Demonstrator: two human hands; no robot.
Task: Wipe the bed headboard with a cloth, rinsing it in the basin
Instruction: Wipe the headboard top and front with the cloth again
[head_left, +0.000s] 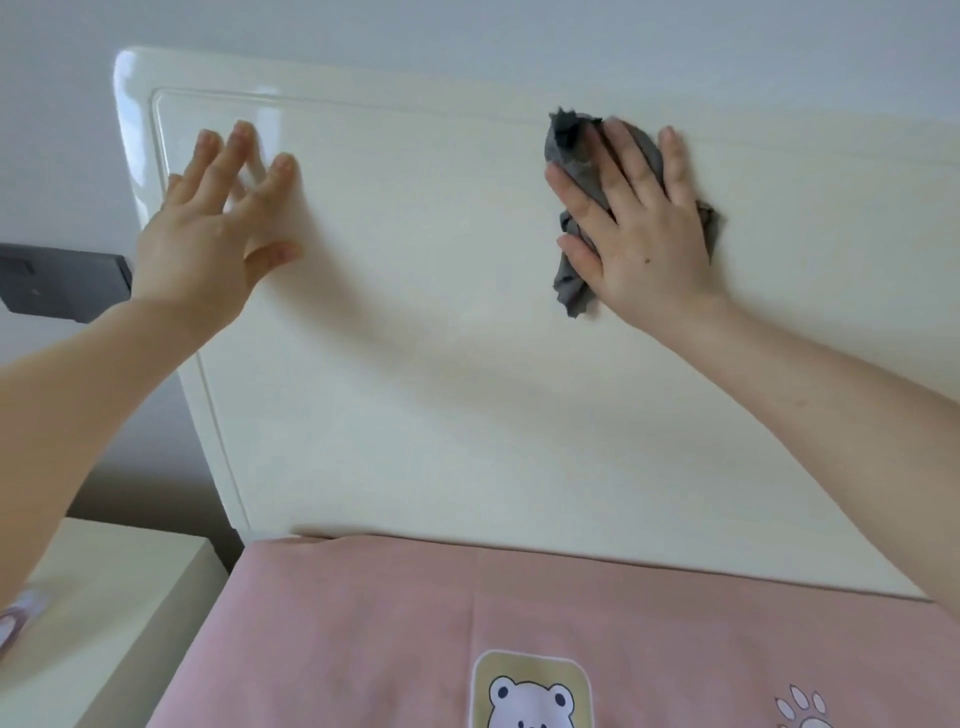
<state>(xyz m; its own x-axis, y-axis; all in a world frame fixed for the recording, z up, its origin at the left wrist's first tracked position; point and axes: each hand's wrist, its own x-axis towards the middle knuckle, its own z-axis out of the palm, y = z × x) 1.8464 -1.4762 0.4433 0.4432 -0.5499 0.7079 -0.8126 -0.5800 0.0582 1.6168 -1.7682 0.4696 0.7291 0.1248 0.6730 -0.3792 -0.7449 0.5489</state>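
Against the upper right part of the cream headboard (441, 322), the fingers (626, 166) of the right hand (641, 239) are lying straight and slightly spread, pressing a crumpled grey cloth (569, 148) flat to the panel rather than curling round it. The cloth is sticking out above the fingertips, beside the thumb and below the heel of the palm, with a small corner showing past the little finger. The back of this hand is facing the camera. Its bare forearm is reaching up and inward from the lower right edge of the view.

Toward the upper left corner of the headboard, the fingers (236, 156) of the left hand (208, 244) are fanning wide and holding nothing, with the thumb angling out to the right. The fingertips are sitting at the glossy panel, where a faint reflection is showing; whether the palm is touching cannot be told. The left forearm is rising from the lower left edge.

The two hands are staying well apart at about the same height. Below them, a pink bed sheet (363, 623) is meeting the foot of the headboard, carrying a cartoon bear patch (530, 696) and a paw print (802, 712). A cream bedside surface (114, 587) is standing at lower left, and a dark grey panel (62, 280) is sitting on the pale wall (467, 31) behind.
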